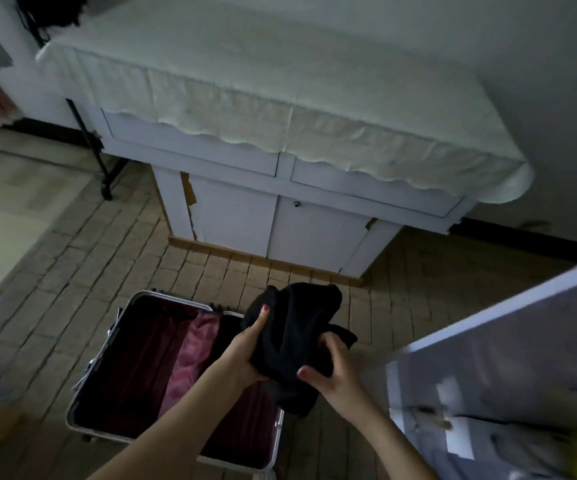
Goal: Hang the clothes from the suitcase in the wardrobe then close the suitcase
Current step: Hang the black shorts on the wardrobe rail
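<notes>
Garment: black garment (pixel 297 327), bunched and crumpled, held up in the air between both hands, above the right edge of the suitcase; a loose end hangs down toward the near side
Left hand: left hand (pixel 245 348) grips the garment's left side — thumb laid up along the cloth with a pink-painted nail showing, the other fingers hidden behind the fabric
Right hand: right hand (pixel 332 365) holds the garment's near right part; thumb stretched out to the left under the bundle, fingers curled into the cloth
Suitcase: suitcase (pixel 86 386) lies open on the floor at near left, metal-rimmed; dark red lining inside, with a lighter pink panel running across the middle; whether more clothes lie in it I cannot tell, the light is dim
Wardrobe door: pale wardrobe door (pixel 508 344) stands at near right, blurred, just beside the right hand
Cabinet: white cabinet (pixel 238 216) on the far side, topped by a scalloped pale cloth (pixel 280 109) — its edge hangs over the drawers
Floor: brick-patterned floor (pixel 107 258) around the suitcase
</notes>
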